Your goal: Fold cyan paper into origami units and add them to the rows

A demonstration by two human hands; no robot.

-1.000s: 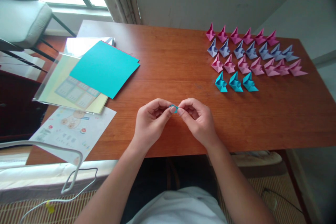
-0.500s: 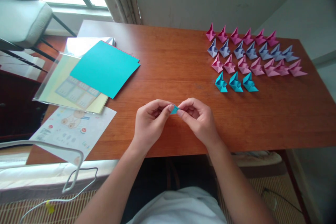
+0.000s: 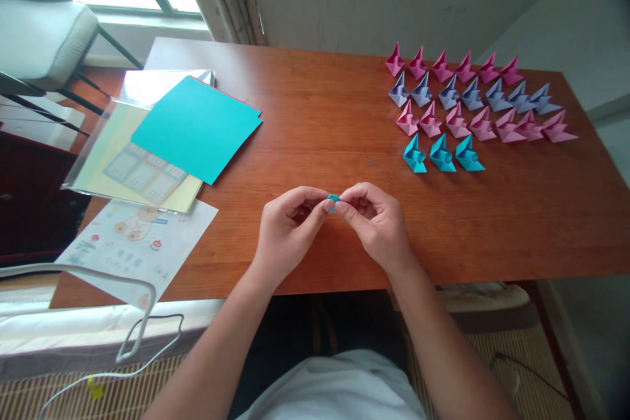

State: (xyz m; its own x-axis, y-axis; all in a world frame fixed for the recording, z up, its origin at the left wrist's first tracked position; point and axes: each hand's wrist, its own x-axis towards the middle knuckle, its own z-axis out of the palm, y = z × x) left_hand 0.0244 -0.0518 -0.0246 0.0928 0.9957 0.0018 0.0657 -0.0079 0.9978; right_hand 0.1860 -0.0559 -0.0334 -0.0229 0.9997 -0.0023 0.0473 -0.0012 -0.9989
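Between my two hands is a small folded piece of turquoise paper point(image 3: 333, 199), mostly covered by fingertips. My left hand point(image 3: 291, 226) pinches its left side with thumb and forefinger. On the other side, my right hand point(image 3: 375, 222) grips it the same way, the two thumbs close together. Both hands are above the front middle of the wooden table point(image 3: 315, 144). Beyond the right hand stand three turquoise origami pieces point(image 3: 442, 154) in a row. Behind them are rows of light pink origami point(image 3: 457, 121), lavender origami point(image 3: 447, 94) and dark pink origami point(image 3: 463, 68).
Turquoise sheets point(image 3: 197, 128) lie at the left on a clear packet of pale yellow paper point(image 3: 103, 147). A printed sheet point(image 3: 132, 246) with cartoon pictures lies nearer me. A white bent tube point(image 3: 88, 268) reaches over the table's lower left corner. A chair point(image 3: 46, 33) stands by the window.
Both hands have shifted slightly right, and the thumbs have come closer together. The turquoise paper now looks bunched, with less of its flat face showing.
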